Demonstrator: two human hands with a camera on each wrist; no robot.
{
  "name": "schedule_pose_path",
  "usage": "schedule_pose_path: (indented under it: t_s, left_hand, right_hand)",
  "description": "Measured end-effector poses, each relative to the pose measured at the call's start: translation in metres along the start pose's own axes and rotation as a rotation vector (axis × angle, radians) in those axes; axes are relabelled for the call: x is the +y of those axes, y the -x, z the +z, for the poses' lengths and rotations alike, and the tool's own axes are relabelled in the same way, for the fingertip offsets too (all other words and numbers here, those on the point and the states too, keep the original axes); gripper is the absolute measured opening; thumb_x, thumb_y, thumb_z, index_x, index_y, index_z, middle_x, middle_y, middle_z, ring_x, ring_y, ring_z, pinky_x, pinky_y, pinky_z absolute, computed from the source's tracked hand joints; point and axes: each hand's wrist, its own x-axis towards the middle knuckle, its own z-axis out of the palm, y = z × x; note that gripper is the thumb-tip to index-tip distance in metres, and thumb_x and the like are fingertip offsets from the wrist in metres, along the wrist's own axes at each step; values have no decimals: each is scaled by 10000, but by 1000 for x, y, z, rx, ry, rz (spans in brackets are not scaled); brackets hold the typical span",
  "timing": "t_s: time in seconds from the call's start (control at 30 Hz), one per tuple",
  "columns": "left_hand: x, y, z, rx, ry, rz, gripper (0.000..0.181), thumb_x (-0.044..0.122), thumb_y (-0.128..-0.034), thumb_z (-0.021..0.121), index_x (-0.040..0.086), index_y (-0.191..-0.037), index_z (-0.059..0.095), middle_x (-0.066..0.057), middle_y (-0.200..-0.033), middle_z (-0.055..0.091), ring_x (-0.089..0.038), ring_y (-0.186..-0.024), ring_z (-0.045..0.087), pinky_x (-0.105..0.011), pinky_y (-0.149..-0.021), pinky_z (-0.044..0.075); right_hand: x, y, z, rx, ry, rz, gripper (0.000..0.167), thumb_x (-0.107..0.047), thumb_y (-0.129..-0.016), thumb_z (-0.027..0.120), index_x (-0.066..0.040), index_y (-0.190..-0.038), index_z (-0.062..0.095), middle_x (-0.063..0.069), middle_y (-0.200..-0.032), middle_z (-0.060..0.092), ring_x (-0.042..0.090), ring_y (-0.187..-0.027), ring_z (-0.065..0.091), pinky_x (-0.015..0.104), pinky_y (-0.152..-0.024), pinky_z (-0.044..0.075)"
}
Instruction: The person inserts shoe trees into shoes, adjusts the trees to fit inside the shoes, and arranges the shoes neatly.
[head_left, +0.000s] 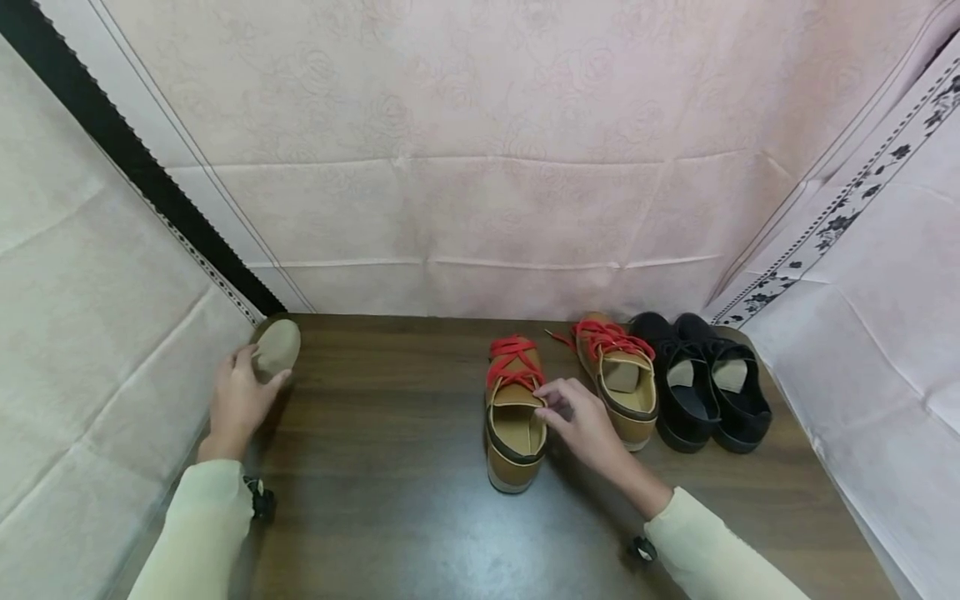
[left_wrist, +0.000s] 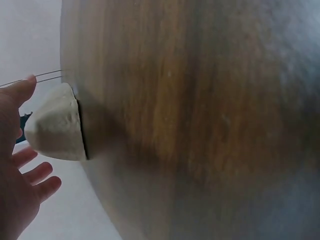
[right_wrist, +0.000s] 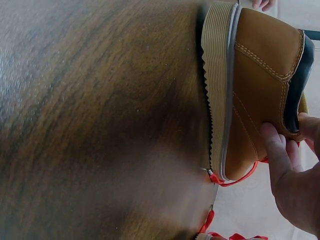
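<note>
A tan shoe [head_left: 517, 446] with red laces stands upright on the wooden surface. My right hand [head_left: 581, 421] pinches its collar at the right side, thumb over the inner edge and fingers against the outer leather [right_wrist: 250, 105]. Far to the left, a beige, cup-shaped shoe insert [head_left: 277, 346] rests in the corner by the cloth wall. My left hand [head_left: 238, 400] is right at this insert, fingers spread and loosely bent around it. In the left wrist view, gaps show between the thumb, the fingers and the insert [left_wrist: 55, 127].
The matching tan shoe [head_left: 637, 400] with red laces stands close to the right hand. Beyond it are two black shoes [head_left: 682, 408]. Beige pieces show inside these three. A pale cloth [head_left: 465, 208] hangs behind, with more cloth at both sides.
</note>
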Motion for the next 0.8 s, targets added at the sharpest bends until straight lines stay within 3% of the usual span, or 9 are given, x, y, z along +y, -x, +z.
schedule_pose_path:
  t_s: [0.4,0.8]
  left_hand:
    - [-2,-3,10,36,78,-57,529,120,-954,736,-46,-1416,539,-361,-1406,463,-534,-1310,433,-663,-1085,358]
    - [-6,-7,13,52,78,-88,426,50,-953,685,-24,-1360,584,-373,-1340,456,-531,-1275,423,-652,-1073,358]
  right_hand:
    - [-1,-1,-1,-13,-8,19,241,-124,-892,815,-202,-1093,708,-24,-953,621,94,-850,630,278,-738,574]
    - [0,0,-2,-18,-9,24,240,-131,-897,811,-210,-1100,709,-31,-958,619,91,-856,635,278,-754,578]
